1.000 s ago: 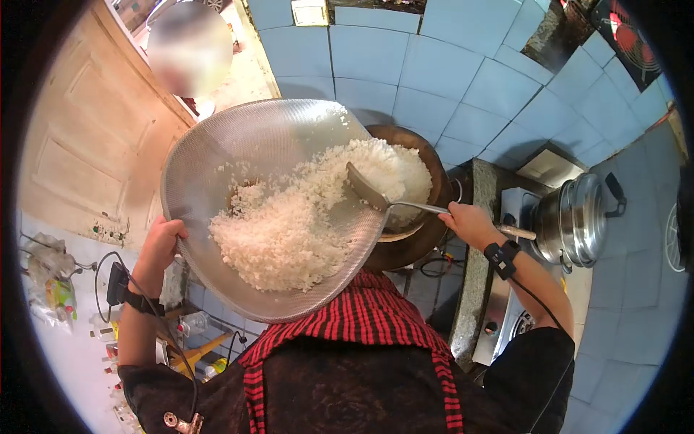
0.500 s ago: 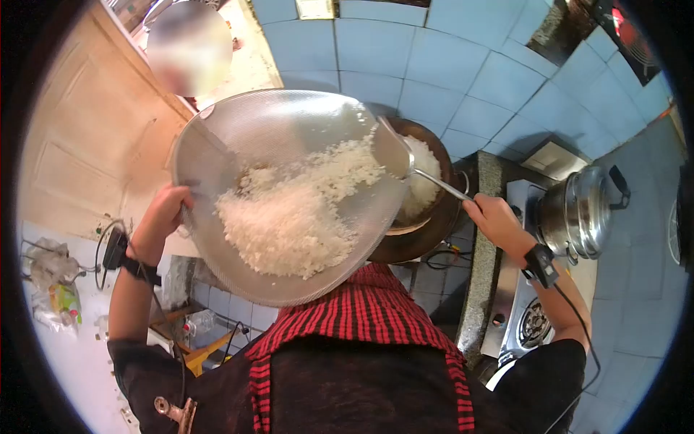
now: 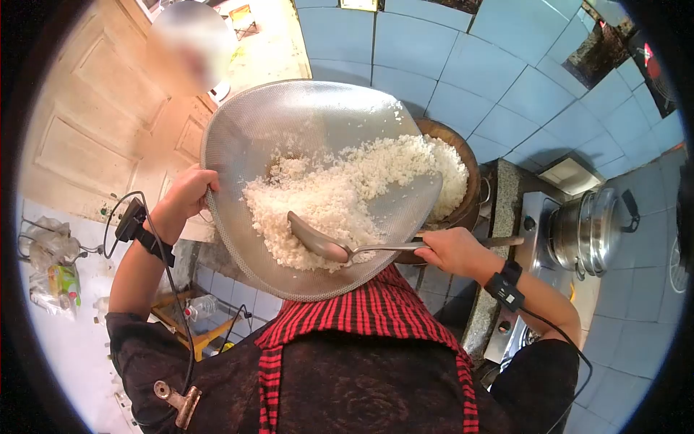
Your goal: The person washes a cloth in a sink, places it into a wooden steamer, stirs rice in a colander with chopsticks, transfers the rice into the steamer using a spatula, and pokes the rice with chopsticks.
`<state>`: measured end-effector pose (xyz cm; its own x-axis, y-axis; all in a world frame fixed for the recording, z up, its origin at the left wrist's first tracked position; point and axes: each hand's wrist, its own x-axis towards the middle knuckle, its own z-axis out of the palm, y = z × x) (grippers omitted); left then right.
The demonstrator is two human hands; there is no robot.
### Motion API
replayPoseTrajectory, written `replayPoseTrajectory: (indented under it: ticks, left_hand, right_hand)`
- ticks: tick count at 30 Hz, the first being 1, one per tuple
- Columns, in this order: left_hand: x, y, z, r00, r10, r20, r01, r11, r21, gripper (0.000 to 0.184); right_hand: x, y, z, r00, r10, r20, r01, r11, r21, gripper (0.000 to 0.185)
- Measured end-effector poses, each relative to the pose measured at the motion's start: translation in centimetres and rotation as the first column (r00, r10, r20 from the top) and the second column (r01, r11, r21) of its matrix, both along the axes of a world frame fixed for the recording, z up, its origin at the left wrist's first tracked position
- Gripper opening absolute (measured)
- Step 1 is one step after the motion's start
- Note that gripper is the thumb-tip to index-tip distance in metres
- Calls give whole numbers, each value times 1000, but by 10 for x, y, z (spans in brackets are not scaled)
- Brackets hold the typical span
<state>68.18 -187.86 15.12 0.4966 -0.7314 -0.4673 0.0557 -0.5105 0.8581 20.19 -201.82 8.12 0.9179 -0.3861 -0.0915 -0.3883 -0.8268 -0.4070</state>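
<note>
My left hand [image 3: 189, 192] grips the left rim of a large wire-mesh strainer basket [image 3: 242, 119], with its fingers partly hidden behind the rim. White rice [image 3: 311, 195] lies heaped in the basket and spreads toward its right edge. In my right hand [image 3: 457, 252] is the long handle of a metal wok spatula [image 3: 318, 241], whose blade rests in the lower part of the rice. The basket's right edge is above a round wooden tub [image 3: 471, 155], which also has rice inside.
To the right, a stainless steamer pot [image 3: 578, 231] stands on a gas stove [image 3: 538, 206] by a speckled stone counter edge [image 3: 481, 311]. Blue wall tiles [image 3: 412, 43] rise behind. Plastic bags [image 3: 54, 249] hang at left, and another person is at the top left.
The spatula has swung from the basket's right edge left into the rice, and my right hand has moved left with it. More rice now reaches the tub's side; the view has shifted.
</note>
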Motion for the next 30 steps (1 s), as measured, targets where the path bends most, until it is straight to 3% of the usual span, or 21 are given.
replayPoseTrajectory:
  ticks: [7,11,16,17,18,30]
  left_hand:
    - [-4,-1,9,996,-91,24,91,996,11,6]
    - [13,2,-6,996,-80,46,80,997,-1,13]
    - [-9,3,16,997,-79,25,80,996,-46,10]
    - [-13,3,20,1000,-13,-3,13,998,-61,9]
    - [-18,4,24,998,51,-31,-53,996,-71,8]
    - [-12,5,37,1000,20,5,-20,999,-30,4]
  right_hand:
    - [-4,-31,-10,993,-91,-70,83,990,-118,33]
    - [-21,-45,-18,990,-125,-58,114,979,-172,38]
    - [-38,-41,-5,960,-248,-129,216,951,-219,40]
    - [-43,-40,-3,958,-257,-129,226,950,-216,40]
    - [-49,-39,-2,964,-248,-99,224,952,-210,40]
    - [-84,-55,-20,958,-269,95,285,923,-259,35]
